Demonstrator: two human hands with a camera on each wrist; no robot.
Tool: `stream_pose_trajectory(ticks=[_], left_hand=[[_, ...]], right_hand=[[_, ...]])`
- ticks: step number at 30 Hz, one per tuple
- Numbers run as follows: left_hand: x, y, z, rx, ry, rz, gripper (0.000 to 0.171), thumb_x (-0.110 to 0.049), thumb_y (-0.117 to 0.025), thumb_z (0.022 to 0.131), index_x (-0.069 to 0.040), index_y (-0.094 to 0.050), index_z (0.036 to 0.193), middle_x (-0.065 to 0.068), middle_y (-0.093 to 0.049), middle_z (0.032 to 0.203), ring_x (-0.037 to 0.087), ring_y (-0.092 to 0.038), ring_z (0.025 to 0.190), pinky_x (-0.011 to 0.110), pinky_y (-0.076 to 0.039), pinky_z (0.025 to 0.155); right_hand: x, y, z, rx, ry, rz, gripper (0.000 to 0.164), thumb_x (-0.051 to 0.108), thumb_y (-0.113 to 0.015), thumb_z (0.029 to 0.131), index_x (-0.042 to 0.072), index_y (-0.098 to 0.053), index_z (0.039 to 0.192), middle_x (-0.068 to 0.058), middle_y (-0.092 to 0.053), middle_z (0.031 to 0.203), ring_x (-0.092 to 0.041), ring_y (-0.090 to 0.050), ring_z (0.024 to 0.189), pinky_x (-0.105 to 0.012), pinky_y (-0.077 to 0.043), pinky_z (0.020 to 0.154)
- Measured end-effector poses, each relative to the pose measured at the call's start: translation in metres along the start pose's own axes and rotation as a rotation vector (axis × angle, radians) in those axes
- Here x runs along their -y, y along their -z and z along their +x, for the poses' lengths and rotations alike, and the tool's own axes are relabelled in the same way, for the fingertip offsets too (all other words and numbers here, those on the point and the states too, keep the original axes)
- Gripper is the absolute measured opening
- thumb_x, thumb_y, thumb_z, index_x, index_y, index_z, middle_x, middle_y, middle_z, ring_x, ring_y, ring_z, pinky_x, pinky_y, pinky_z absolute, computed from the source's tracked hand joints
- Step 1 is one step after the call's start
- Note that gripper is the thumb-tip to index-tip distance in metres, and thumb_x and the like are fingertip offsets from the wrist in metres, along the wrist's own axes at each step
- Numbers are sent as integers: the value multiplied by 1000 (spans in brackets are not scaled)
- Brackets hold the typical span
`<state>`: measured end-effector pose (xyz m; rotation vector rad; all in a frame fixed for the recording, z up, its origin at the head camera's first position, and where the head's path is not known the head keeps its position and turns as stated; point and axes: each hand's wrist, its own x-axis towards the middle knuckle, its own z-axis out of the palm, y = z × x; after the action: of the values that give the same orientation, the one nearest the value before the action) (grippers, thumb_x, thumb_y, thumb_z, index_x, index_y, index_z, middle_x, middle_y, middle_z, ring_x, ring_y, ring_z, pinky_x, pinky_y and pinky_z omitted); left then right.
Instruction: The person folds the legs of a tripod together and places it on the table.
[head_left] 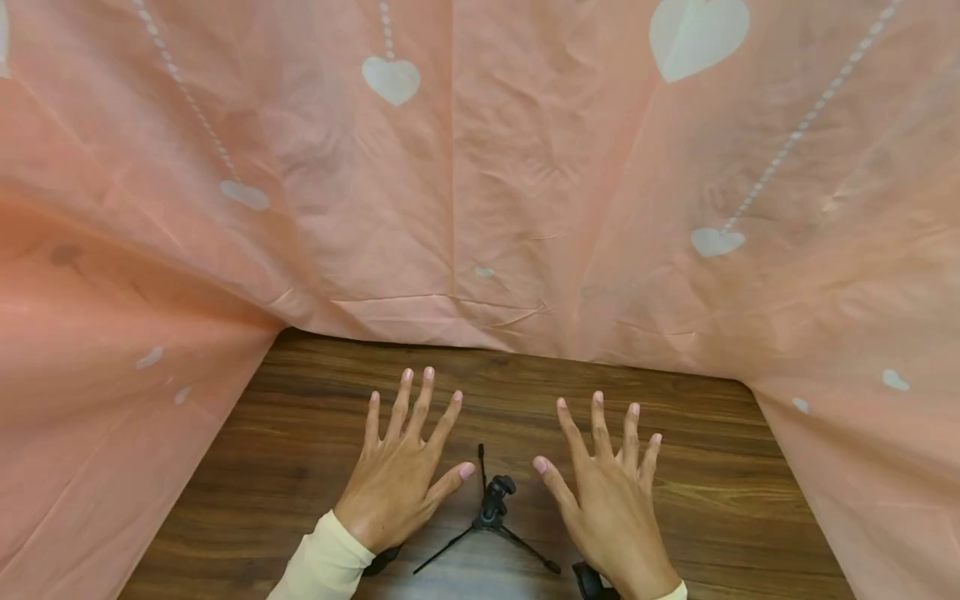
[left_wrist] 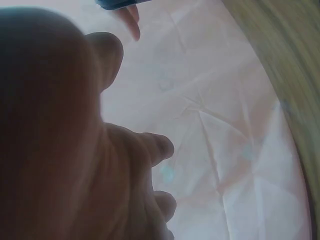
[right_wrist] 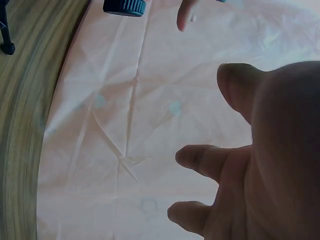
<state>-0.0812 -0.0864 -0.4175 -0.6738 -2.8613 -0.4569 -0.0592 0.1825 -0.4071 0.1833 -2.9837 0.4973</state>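
Observation:
A small black tripod (head_left: pixel 491 510) with thin spread legs stands on the wooden tabletop, between the two hands. To its left, the left hand (head_left: pixel 397 479) is held palm down with fingers straight and spread, its thumb pointing toward the tripod. On the other side is the right hand (head_left: pixel 611 500), also palm down with spread fingers and nothing in its grasp. The wrist views show the left hand (left_wrist: pixel 120 165) and right hand (right_wrist: pixel 235 175) from beneath, close to the cameras, their fingers extended in front of the pink cloth.
Pink cloth (head_left: pixel 510 183) with pale hearts hangs behind the brown wooden table (head_left: pixel 712 467) and along both its sides. Dark straps with small devices sit at the wrists. A black ribbed knob (right_wrist: pixel 125 7) shows at the top of the right wrist view.

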Motion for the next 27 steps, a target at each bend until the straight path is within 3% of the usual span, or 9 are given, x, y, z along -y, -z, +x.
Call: stream_pose_trajectory(ticks=[9, 21, 27], left_hand=[[4, -7, -3, 11, 2, 40, 78, -62, -46, 108, -21, -21, 171, 19, -4, 177, 41, 2, 166, 74, -7, 128], [14, -18, -9, 1, 24, 30, 73, -60, -46, 109, -24, -26, 170, 18, -17, 177, 40, -10, 166, 72, -13, 128], [21, -27, -14, -44, 28, 21, 66, -55, -51, 109, -22, -41, 165, 19, -36, 171, 42, -29, 161, 72, -27, 123]], right_hand=[[2, -7, 0, 1, 39, 18, 69, 65, -51, 106, 41, -29, 167, -23, -15, 176, -60, 3, 160, -78, 7, 125], [12, -17, -2, -20, 124, 49, 67, 61, -59, 103, 36, -43, 163, -25, -38, 168, -61, -20, 158, -81, -10, 123], [14, -20, -5, -35, 167, 90, 62, 57, -62, 103, 36, -48, 160, -23, -47, 164, -59, -28, 156, -81, -16, 122]])
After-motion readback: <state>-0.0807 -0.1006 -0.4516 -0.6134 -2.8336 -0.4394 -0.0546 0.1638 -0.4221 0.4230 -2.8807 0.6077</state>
